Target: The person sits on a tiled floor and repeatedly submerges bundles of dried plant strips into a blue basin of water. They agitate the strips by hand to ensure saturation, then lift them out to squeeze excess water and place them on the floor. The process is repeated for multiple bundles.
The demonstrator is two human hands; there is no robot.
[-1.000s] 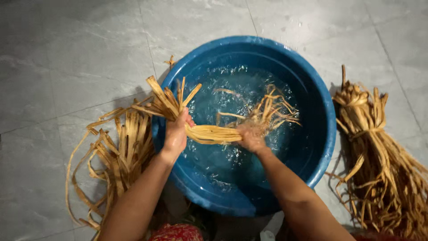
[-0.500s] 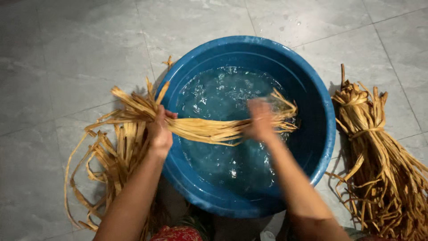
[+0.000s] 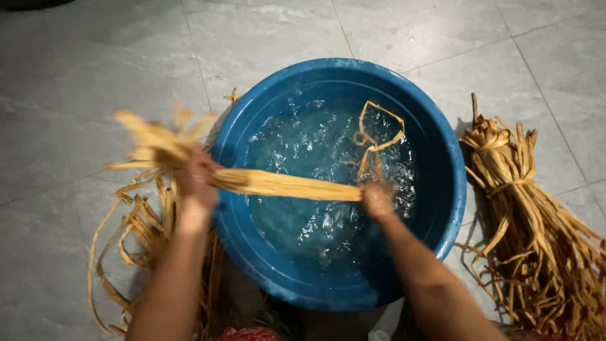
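Left hand [image 3: 196, 183] and right hand [image 3: 377, 201], fingers of both clenched on a bundle [image 3: 284, 184] of tan strips. Long axis crosswise, left to right, above the water of a blue basin [image 3: 435, 145] (left end blurred, past the rim). Beyond, loose strips [image 3: 377, 136] afloat; tied sheaf [image 3: 530, 215] on floor [image 3: 95, 76] at right.

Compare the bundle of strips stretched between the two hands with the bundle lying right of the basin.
The held bundle is pulled out straight over the water of the blue basin, gripped by the left hand and right hand; the floor bundle lies untouched on the tiles. The held bundle looks thinner; the floor bundle is thicker and tied near its top, fanning out below. Both are tan, flat plant strips.
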